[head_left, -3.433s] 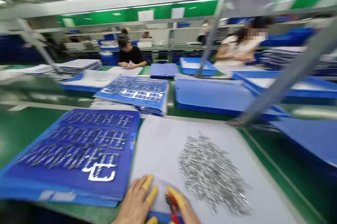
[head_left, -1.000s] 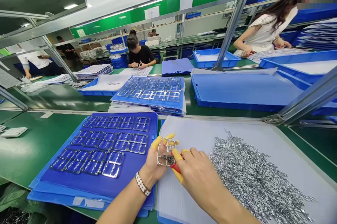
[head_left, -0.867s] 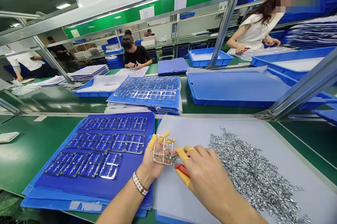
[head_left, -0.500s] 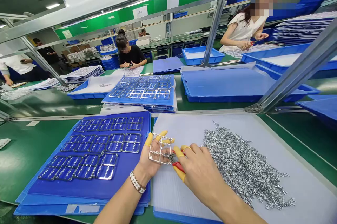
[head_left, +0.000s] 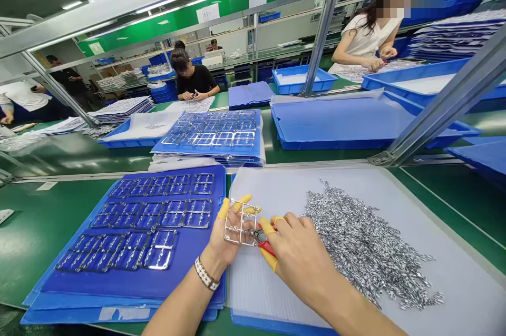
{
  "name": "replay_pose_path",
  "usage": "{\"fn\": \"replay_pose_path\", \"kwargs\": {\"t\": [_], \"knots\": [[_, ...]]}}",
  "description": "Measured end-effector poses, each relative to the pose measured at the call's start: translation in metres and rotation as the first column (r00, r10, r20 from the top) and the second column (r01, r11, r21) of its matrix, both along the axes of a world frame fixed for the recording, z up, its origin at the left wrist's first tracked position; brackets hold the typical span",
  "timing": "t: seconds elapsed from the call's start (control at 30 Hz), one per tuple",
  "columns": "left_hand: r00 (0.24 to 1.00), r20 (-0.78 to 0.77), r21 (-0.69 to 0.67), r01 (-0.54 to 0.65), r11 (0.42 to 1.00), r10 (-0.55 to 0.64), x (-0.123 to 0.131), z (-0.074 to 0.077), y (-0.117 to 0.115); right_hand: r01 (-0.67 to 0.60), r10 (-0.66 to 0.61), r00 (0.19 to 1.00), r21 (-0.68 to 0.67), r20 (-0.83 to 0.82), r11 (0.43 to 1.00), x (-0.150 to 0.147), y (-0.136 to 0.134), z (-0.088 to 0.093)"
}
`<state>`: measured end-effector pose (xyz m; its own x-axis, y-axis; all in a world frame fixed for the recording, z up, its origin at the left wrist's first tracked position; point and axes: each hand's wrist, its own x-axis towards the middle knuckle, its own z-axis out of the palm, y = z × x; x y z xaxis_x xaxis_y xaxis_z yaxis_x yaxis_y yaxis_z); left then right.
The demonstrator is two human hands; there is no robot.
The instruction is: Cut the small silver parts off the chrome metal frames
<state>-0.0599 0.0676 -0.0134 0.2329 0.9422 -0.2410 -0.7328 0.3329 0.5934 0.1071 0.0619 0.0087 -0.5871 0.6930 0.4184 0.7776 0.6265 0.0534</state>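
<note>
Silver frame [head_left: 240,223] in left hand [head_left: 227,238], one cutter [head_left: 263,240]

Rows of plated metal frames [head_left: 150,215] are laid out on a blue corrugated folder [head_left: 118,296] on a green-topped surface [head_left: 59,194], with more frames stacked on a second blue folder [head_left: 205,149] beyond. A large blue tray [head_left: 340,125] and a smaller blue tray [head_left: 302,79] are set on the far side. Stacked sheets [head_left: 454,36] are piled at right. Small parts are handled by a seated co-worker in a black top [head_left: 195,80], and a co-worker in a white top [head_left: 361,41] is seen beside an aluminium upright [head_left: 322,25]. A green signboard [head_left: 205,15] is mounted overhead.
</note>
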Motion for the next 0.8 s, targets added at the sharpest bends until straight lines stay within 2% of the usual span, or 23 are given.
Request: {"fn": "replay_pose_path", "kwargs": {"t": [0.23, 0.37, 0.6, 0.8], "knots": [[0.999, -0.045, -0.004, -0.018, 1.000, 0.018, 0.000, -0.001, 0.001, 0.024, -0.025, 0.995, 0.018, 0.099, 1.000, -0.003, -0.005, 0.002], [1.000, 0.007, 0.030, 0.029, 0.999, -0.029, -0.002, -0.002, -0.001, 0.009, -0.011, 0.999, 0.039, 0.039, 0.999, 0.001, -0.005, 0.006], [0.997, 0.031, 0.010, 0.067, 0.998, -0.067, -0.005, -0.008, -0.001, -0.005, 0.002, 0.999, -0.064, -0.042, 0.998, 0.012, 0.003, 0.018], [0.996, 0.016, 0.017, 0.090, 0.996, -0.090, -0.003, -0.012, -0.002, 0.068, -0.067, 0.998, -0.079, 0.016, 0.995, 0.009, 0.015, 0.017]]}}
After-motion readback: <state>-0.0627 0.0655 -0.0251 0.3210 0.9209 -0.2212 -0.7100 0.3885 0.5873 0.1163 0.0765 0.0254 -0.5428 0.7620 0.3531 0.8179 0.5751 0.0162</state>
